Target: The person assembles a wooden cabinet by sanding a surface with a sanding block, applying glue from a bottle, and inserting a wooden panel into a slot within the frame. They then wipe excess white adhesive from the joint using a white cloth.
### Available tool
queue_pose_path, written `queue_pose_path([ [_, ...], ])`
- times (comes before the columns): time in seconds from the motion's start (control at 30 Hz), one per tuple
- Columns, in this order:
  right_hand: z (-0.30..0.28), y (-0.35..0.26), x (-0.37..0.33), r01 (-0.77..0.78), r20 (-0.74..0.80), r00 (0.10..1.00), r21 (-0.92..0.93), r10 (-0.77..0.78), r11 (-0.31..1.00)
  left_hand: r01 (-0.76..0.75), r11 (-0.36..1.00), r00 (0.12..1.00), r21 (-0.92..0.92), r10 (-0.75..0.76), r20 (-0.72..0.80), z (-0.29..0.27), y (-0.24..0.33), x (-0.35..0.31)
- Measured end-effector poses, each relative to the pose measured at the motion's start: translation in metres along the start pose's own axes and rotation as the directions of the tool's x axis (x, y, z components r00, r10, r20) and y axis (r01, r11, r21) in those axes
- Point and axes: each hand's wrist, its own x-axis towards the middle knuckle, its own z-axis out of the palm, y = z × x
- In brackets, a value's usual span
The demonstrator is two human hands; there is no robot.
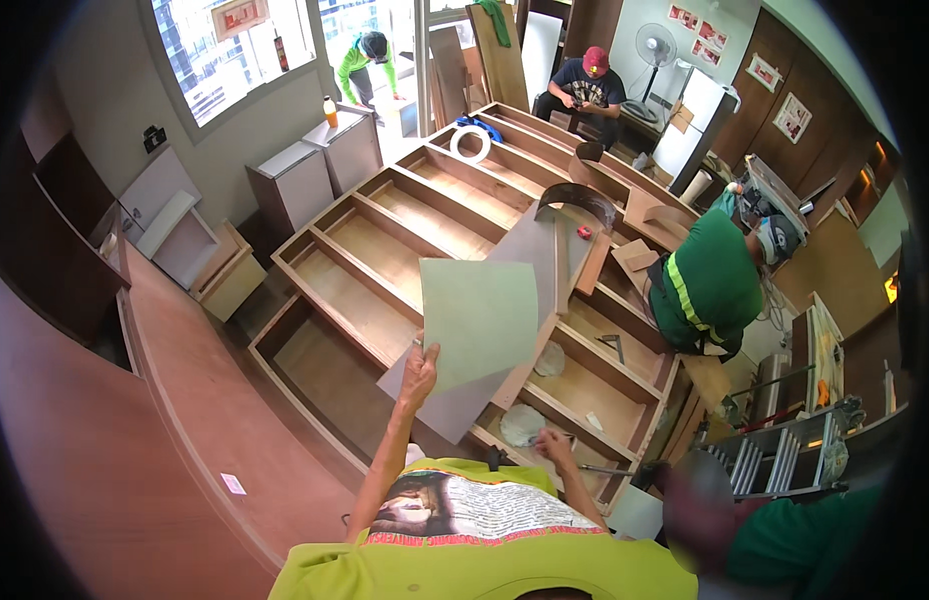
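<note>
My left hand grips the lower left edge of a pale grey-green sheet, its thumb lying over the face. The sheet is held up at a slant above a larger grey panel, which lies across a wooden frame with several open compartments. My right hand is closed low over the near end of the frame; what it holds, if anything, is too small to make out. Right beside it, a whitish crumpled plastic bag lies in a compartment, with a second plastic bag farther off.
Curved dark strips, a red tape measure and a square lie on the frame. A co-worker in green bends at its right side; another person sits beyond. A ladder lies at right, a reddish panel at left.
</note>
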Motion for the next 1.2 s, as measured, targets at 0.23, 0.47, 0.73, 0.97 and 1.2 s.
queue_pose_path([
  [0.23,0.12,-0.089,0.034,0.119,0.109,0.988,-0.054,-0.113,0.991,-0.162,0.985,0.984,-0.055,0.157,-0.082,-0.113,0.014,0.072],
  [0.47,0.216,-0.126,0.043,0.217,0.224,0.958,-0.151,-0.18,0.964,-0.106,0.978,0.98,-0.18,0.072,-0.188,-0.167,0.034,0.126],
  [0.73,0.201,-0.039,0.026,0.198,-0.089,0.975,-0.05,-0.202,0.979,0.212,0.955,0.97,-0.207,-0.232,-0.075,-0.162,0.025,0.148],
  [0.97,0.126,0.09,-0.138,-0.049,-0.62,0.723,0.392,0.304,0.919,0.249,0.963,0.96,-0.103,-0.232,0.154,-0.095,-0.033,0.144],
  [1.2,0.059,0.164,-0.143,-0.191,-0.518,0.65,0.597,0.556,0.779,0.337,0.94,0.937,0.064,-0.341,0.073,-0.034,-0.038,0.13],
])
